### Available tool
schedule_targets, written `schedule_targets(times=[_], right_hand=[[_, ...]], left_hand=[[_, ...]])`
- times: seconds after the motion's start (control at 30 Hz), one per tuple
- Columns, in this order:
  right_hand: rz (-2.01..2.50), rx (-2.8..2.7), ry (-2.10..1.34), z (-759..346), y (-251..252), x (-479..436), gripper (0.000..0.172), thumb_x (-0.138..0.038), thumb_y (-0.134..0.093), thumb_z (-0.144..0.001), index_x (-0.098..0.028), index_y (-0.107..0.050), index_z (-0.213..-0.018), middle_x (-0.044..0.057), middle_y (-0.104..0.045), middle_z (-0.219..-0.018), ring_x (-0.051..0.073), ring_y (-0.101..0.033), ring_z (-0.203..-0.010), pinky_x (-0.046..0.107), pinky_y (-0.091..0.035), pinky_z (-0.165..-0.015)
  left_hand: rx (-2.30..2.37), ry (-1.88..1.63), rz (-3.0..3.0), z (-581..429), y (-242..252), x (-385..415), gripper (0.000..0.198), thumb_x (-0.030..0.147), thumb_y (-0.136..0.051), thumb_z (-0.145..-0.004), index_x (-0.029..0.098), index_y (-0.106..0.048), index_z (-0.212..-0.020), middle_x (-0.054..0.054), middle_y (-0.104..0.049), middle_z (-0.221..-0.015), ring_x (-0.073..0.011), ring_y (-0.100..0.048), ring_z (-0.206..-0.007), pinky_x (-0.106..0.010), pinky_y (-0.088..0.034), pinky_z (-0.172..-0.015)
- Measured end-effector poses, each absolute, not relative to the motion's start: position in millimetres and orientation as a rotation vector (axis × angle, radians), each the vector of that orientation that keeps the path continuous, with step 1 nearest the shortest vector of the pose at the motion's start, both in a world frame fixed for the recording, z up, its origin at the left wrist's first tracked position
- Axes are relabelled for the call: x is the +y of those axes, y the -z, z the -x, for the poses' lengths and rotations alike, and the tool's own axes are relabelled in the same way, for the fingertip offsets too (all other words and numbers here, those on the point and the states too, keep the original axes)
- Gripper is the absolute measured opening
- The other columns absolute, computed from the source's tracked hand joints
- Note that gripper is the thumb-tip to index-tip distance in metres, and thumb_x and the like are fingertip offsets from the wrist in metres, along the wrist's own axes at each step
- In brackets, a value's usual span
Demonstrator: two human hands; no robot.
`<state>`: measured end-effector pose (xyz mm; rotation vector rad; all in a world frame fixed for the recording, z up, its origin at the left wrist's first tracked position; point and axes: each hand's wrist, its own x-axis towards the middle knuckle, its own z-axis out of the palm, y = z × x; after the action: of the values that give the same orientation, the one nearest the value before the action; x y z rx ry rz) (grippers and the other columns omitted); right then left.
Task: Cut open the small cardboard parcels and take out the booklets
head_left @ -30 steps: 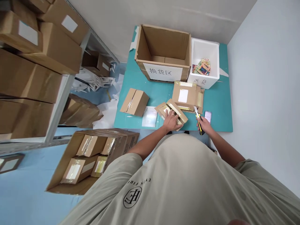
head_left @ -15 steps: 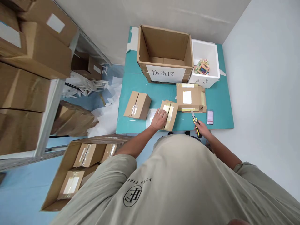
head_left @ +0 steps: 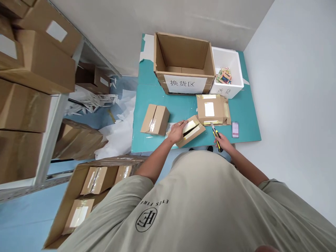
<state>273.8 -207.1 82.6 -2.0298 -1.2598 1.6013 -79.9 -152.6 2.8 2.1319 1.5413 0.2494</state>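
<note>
My left hand [head_left: 177, 132] grips the far left side of a small cardboard box [head_left: 194, 135] at the table's front edge. A dark gap runs along the top of that box between its taped flaps. In my right hand [head_left: 223, 142] is a yellow and black box cutter [head_left: 216, 137], its blade out and pointing away from me toward the boxes. Just beyond the blade lies a flat cardboard box [head_left: 216, 108] with white labels. Left of my left hand stands a closed small carton [head_left: 160, 120] with clear tape along its seam.
At the table's back stand a large open carton [head_left: 185, 84] with a paper sign and a white foam box [head_left: 239, 78] holding small colourful items. A phone [head_left: 235, 130] lies at right. Shelving with cartons [head_left: 49, 59] rises at left; an open carton [head_left: 59, 210] of boxes sits below.
The small box under my left hand has turned clockwise, and its top seam now gapes darkly. My right hand with the box cutter has shifted slightly left.
</note>
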Motion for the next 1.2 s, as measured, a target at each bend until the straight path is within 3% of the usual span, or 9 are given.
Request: schedule_targets(times=[0.13,0.33,0.47,0.6,0.73,0.87,1.03,1.2], right_hand=[[1.994,-1.252,-1.556,-258,-67,-197,0.018,-0.042,-0.066,-0.112,-0.028,-0.062,-0.123,0.002,-0.082,-0.118,0.016,-0.077,-0.080,0.027,-0.066,-0.070],[1.935,-1.228,-1.587,-222,-41,-172,0.020,-0.040,-0.061,-0.115,-0.031,-0.062,-0.134,0.005,-0.078,-0.125,0.023,-0.080,-0.108,0.027,-0.070,-0.067],[1.842,-1.107,-1.695,-203,-29,-170,0.018,-0.041,-0.059,-0.116,-0.030,-0.059,-0.131,0.006,-0.076,-0.138,0.023,-0.082,-0.114,0.026,-0.068,-0.064],[1.786,-1.074,-1.768,-199,-23,-184,0.021,-0.045,-0.063,-0.114,-0.031,-0.057,-0.128,0.007,-0.075,-0.140,0.023,-0.083,-0.113,0.027,-0.068,-0.064],[1.768,-1.046,-1.800,-201,-16,-197,0.030,-0.054,-0.070,-0.112,-0.031,-0.057,-0.127,0.008,-0.076,-0.143,0.024,-0.084,-0.112,0.026,-0.068,-0.064],[1.767,-1.018,-1.852,-198,-10,-205,0.030,-0.052,-0.068,-0.114,-0.030,-0.058,-0.132,0.009,-0.075,-0.149,0.024,-0.083,-0.114,0.022,-0.065,-0.059],[1.735,-1.007,-1.853,-193,-8,-209,0.028,-0.047,-0.065,-0.117,-0.030,-0.058,-0.138,0.009,-0.072,-0.154,0.020,-0.084,-0.107,0.020,-0.063,-0.056],[1.795,-1.051,-1.833,-201,-13,-208,0.022,-0.041,-0.059,-0.121,-0.029,-0.057,-0.140,0.003,-0.083,-0.121,0.011,-0.073,-0.063,0.020,-0.057,-0.049]], left_hand=[[1.332,-0.237,-2.177,96,2,-148,0.082,0.023,-0.075,-0.092,0.033,-0.067,-0.173,-0.013,-0.055,-0.187,-0.0385,-0.055,-0.170,-0.068,-0.043,-0.141],[1.351,-0.203,-2.118,90,1,-123,0.044,0.039,-0.075,-0.103,0.031,-0.085,-0.145,-0.016,-0.065,-0.177,-0.0438,-0.061,-0.163,-0.076,-0.048,-0.133],[1.460,-0.147,-2.167,51,-10,-111,0.063,0.043,-0.083,-0.101,0.021,-0.072,-0.158,-0.022,-0.074,-0.160,-0.0424,-0.070,-0.147,-0.060,-0.052,-0.129],[1.503,-0.098,-2.193,20,-11,-110,0.057,0.040,-0.076,-0.104,0.020,-0.071,-0.157,-0.022,-0.077,-0.146,-0.0426,-0.074,-0.132,-0.055,-0.055,-0.117],[1.457,-0.136,-2.211,27,-1,-114,0.079,0.030,-0.074,-0.097,0.021,-0.060,-0.175,-0.023,-0.072,-0.158,-0.0438,-0.070,-0.143,-0.059,-0.050,-0.126],[1.423,-0.008,-2.230,45,6,-111,0.093,0.030,-0.080,-0.092,0.018,-0.052,-0.180,-0.027,-0.061,-0.174,-0.0466,-0.055,-0.164,-0.064,-0.041,-0.136],[1.403,0.069,-2.271,42,5,-112,0.089,0.029,-0.078,-0.094,0.011,-0.053,-0.178,-0.028,-0.064,-0.167,-0.0455,-0.065,-0.149,-0.054,-0.048,-0.129],[1.455,-0.049,-2.306,36,7,-135,0.079,0.034,-0.062,-0.107,0.011,-0.049,-0.181,-0.028,-0.066,-0.163,-0.0467,-0.061,-0.150,-0.057,-0.041,-0.132]])
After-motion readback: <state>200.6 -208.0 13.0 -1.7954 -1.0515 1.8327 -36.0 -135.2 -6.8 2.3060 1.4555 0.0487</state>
